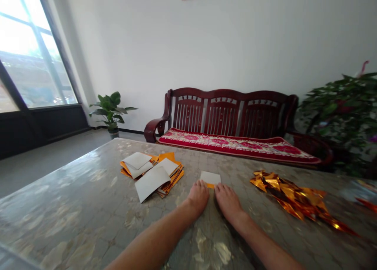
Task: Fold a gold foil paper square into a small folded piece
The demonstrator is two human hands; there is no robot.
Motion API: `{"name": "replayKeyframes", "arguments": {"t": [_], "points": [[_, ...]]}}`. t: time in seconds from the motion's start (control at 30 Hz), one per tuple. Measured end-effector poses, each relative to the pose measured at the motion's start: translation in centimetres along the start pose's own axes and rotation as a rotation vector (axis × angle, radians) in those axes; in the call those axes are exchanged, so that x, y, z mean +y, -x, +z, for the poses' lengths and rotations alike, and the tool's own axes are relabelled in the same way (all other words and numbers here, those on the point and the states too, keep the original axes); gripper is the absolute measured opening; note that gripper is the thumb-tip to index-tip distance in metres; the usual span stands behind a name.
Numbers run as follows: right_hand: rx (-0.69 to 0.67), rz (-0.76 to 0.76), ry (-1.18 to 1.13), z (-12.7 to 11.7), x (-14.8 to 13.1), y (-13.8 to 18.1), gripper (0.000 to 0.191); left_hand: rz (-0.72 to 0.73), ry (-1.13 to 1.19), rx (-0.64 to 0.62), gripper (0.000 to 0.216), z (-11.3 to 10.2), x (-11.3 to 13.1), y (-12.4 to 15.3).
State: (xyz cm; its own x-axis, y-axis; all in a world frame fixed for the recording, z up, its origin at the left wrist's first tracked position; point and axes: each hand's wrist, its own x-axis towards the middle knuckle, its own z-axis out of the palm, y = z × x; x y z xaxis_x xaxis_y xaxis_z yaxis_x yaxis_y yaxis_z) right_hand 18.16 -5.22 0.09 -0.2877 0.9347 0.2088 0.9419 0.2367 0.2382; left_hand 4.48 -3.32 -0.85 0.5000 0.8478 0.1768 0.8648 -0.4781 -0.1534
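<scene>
A small sheet of paper, white on top with a gold underside showing at its near edge, lies flat on the marbled table. My left hand and my right hand rest side by side just behind it, fingertips pressed on its near edge. Both hands lie fairly flat with fingers close together; neither lifts the sheet. To the left sits a loose stack of white-and-gold paper sheets. To the right lies a pile of folded shiny gold foil pieces.
A dark red wooden bench with a red patterned cushion stands beyond the table's far edge. A potted plant is by the window on the left, and a large leafy plant stands at the right. More foil lies at the far right.
</scene>
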Motion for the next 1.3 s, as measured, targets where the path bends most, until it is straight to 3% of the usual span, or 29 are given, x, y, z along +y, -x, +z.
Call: {"name": "replayKeyframes", "arguments": {"t": [0.57, 1.0, 1.13, 1.3], "points": [[-0.051, 0.072, -0.036, -0.2, 0.2, 0.1, 0.036, -0.072, -0.032, -0.019, 0.037, 0.9, -0.4, 0.2], [-0.031, 0.111, -0.161, -0.8, 0.7, 0.9, 0.028, -0.097, 0.078, 0.001, 0.037, 0.3, -1.3, 0.9], [-0.025, 0.178, -0.249, -0.9, 0.7, 1.0, 0.014, -0.088, 0.136, 0.007, 0.038, 0.1, -2.1, 1.5], [-0.056, 0.296, -0.316, -0.5, 0.8, 0.5, 0.017, -0.075, 0.248, 0.055, 0.043, 0.5, -3.3, 2.4]]}}
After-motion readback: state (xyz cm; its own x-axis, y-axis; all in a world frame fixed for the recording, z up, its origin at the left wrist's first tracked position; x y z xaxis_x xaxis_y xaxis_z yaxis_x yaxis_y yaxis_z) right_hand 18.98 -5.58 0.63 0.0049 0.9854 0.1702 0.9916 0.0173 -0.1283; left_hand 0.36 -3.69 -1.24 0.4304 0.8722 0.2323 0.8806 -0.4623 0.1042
